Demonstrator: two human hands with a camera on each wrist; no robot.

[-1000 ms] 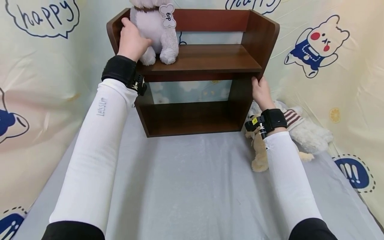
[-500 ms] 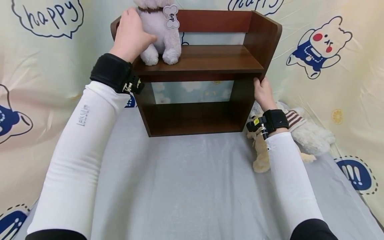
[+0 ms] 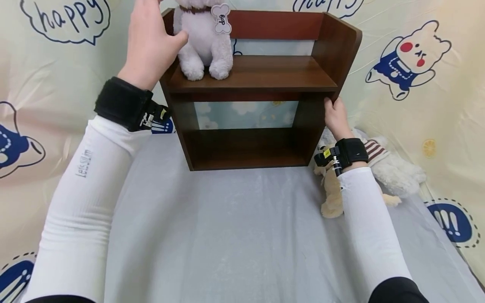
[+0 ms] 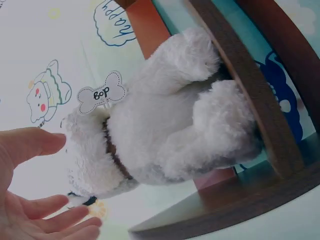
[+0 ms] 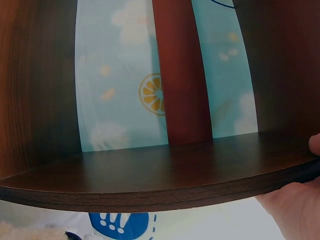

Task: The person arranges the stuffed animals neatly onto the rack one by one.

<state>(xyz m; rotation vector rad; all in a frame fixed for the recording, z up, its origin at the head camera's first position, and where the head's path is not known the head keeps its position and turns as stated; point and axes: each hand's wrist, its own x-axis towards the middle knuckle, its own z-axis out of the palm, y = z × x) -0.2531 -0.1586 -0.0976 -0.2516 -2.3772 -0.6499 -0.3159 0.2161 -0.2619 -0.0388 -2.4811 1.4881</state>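
A pale plush dog (image 3: 206, 42) with a brown collar and a bone-shaped tag (image 3: 221, 19) sits upright on the upper board of a dark brown wooden shelf (image 3: 251, 73). Its head is cut off in the head view, but shows in the left wrist view. Beside the dog's head is my left hand (image 3: 151, 46), thumb and fingers spread, with a gap between them and the fur. Lower on the other side, my right hand (image 3: 336, 117) grips the front edge of the shelf's right side panel, the thumb on the inner face (image 5: 314, 144).
Behind my right forearm lie other plush toys, a tan one (image 3: 332, 198) and a white one (image 3: 401, 174) with a striped piece. Grey cloth (image 3: 242, 235) covers the table. Printed curtain fabric (image 3: 409, 122) hangs around the back and sides.
My left hand has come off the dog and shelf's left side, rising and moving left with its fingers spreading. The right hand keeps its grip. The view has shifted slightly.
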